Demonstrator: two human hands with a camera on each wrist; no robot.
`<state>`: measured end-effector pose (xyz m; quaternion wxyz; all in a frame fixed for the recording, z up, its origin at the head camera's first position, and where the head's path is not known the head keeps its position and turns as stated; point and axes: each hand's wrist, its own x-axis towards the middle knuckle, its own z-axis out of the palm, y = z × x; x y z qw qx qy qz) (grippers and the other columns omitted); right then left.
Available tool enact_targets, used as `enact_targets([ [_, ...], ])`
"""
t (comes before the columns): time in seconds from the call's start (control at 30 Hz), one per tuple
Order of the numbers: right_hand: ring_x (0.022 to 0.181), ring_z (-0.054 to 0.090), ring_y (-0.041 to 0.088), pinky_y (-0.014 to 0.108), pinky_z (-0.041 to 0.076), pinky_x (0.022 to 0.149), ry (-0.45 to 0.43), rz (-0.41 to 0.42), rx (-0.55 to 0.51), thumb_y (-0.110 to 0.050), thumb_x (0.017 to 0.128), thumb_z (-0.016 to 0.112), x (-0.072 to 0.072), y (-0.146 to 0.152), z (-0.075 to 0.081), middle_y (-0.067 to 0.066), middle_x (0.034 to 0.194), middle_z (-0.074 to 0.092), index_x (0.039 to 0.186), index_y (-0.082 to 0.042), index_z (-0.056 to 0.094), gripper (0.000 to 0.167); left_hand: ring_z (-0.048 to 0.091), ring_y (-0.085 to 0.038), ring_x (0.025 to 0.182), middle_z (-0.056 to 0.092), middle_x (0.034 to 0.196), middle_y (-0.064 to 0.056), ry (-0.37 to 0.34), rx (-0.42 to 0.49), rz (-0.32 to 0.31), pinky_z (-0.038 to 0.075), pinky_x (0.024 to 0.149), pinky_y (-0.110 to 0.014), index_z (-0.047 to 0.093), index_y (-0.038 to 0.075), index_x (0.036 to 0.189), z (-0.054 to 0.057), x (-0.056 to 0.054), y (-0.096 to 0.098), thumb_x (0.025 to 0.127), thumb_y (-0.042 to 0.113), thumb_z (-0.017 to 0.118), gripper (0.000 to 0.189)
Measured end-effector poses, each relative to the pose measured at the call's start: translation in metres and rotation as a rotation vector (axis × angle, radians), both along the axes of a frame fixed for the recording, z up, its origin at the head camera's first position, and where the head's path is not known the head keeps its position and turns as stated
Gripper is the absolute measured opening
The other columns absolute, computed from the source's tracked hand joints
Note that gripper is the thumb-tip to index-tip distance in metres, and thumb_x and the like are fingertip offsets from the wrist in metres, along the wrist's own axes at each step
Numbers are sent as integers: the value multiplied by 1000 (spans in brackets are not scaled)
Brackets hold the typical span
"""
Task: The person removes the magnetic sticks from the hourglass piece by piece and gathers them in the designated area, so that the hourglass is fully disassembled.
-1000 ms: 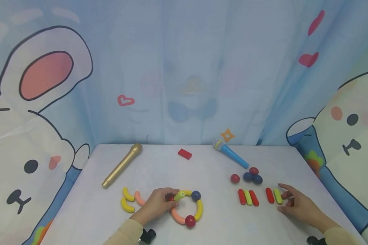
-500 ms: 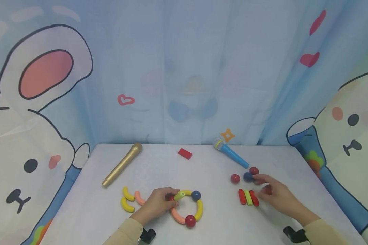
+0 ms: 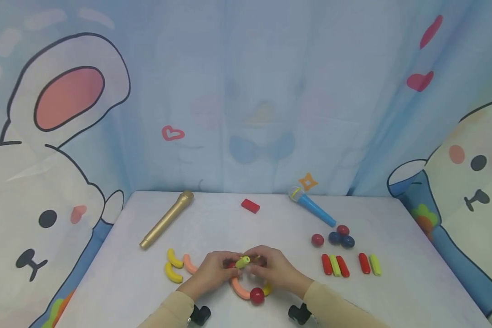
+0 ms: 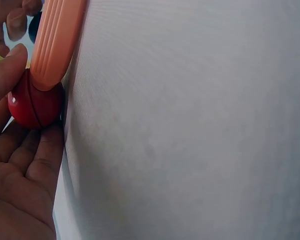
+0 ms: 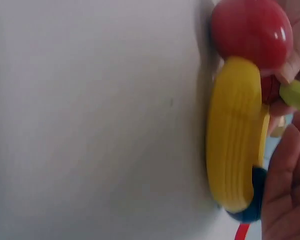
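A ring of magnetic-looking balls and curved rods lies at the table's front. My left hand [image 3: 209, 275] pinches the ring's left red ball [image 4: 37, 106], thumb on one side and fingers on the other. From that ball a short yellow-green rod [image 3: 242, 262] sticks up at a slant, and a salmon curved rod [image 4: 57, 45] joins it. My right hand [image 3: 282, 272] is at the ring's far right, fingers bent loosely near the short rod. It hides the blue ball [image 5: 246, 215] in the head view. A yellow curved rod [image 5: 233, 142] meets the near red ball [image 3: 257, 295].
Loose yellow [image 3: 173, 274] and salmon curved rods [image 3: 189, 264] lie left of the ring. Right of it are red and blue balls [image 3: 347, 241] and short red and green rods [image 3: 364, 263]. Behind lie a gold microphone [image 3: 166, 221], a red block [image 3: 250, 206] and a blue microphone [image 3: 315, 210].
My right hand has swept left from beside the short rods at the right, past the loose balls, to the ring. The left hand keeps its hold on the red ball.
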<state>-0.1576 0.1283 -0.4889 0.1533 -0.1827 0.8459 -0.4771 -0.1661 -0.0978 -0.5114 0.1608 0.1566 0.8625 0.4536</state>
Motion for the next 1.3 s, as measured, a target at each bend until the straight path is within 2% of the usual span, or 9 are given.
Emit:
enact_targets([
  [0.1,81,62,21,28,56,60,9,-31,-27,-14,91,75,2,-7,-1,-2,108,63,117,-20,66,29,59,-20,119,68,121,8,-2,-5,-1,49,99,-45,72,22,118,0,0,0,86,24,79,33],
  [0.23,80,65,22,30,58,67,-83,-52,-110,-15,95,70,4,-11,-4,2,106,66,118,-14,61,25,60,-18,118,68,119,12,11,-19,-6,49,99,-45,72,24,119,-1,1,1,85,27,79,35],
  [0.33,87,68,24,33,59,73,-155,-59,-200,-16,99,63,2,-10,-4,6,107,68,121,-9,55,24,60,-18,117,69,116,12,28,-19,-17,49,98,-46,73,23,117,-2,0,2,84,28,80,34],
  [0.43,97,68,24,34,59,80,-145,-63,-242,-19,102,60,0,-4,-3,7,112,70,121,-6,53,25,59,-19,119,69,117,12,28,-15,-17,47,100,-47,74,24,112,-2,0,3,84,27,80,29],
  [0.67,98,68,26,38,59,81,-118,-111,-218,-20,102,59,5,19,1,10,111,62,132,-7,49,35,55,-22,126,65,127,10,0,-9,-12,44,104,-47,74,29,101,-1,0,5,85,21,79,19],
  [0.9,95,66,23,30,58,78,-53,-236,-145,-18,99,64,19,62,3,10,116,60,137,-13,53,39,55,-22,126,65,128,10,2,-16,4,45,103,-46,73,28,101,-2,2,5,85,20,80,19],
  [1.13,104,64,26,36,58,82,-134,-446,-105,-7,89,75,31,110,11,13,126,58,141,-15,53,56,55,-22,126,64,129,11,-2,-17,16,46,103,-46,73,30,102,-1,3,2,85,22,80,20],
  [1.23,105,63,26,37,58,83,-160,-480,-80,-5,84,79,34,129,11,13,128,56,143,-16,51,67,55,-22,125,64,129,11,-14,-6,15,46,102,-47,73,30,103,-1,3,2,85,23,80,21],
  [1.3,104,62,27,36,58,82,-156,-464,-73,-4,83,80,37,143,12,15,128,55,144,-15,49,70,55,-21,125,63,130,12,-20,-1,13,46,102,-46,72,30,103,-1,4,2,85,23,80,21],
])
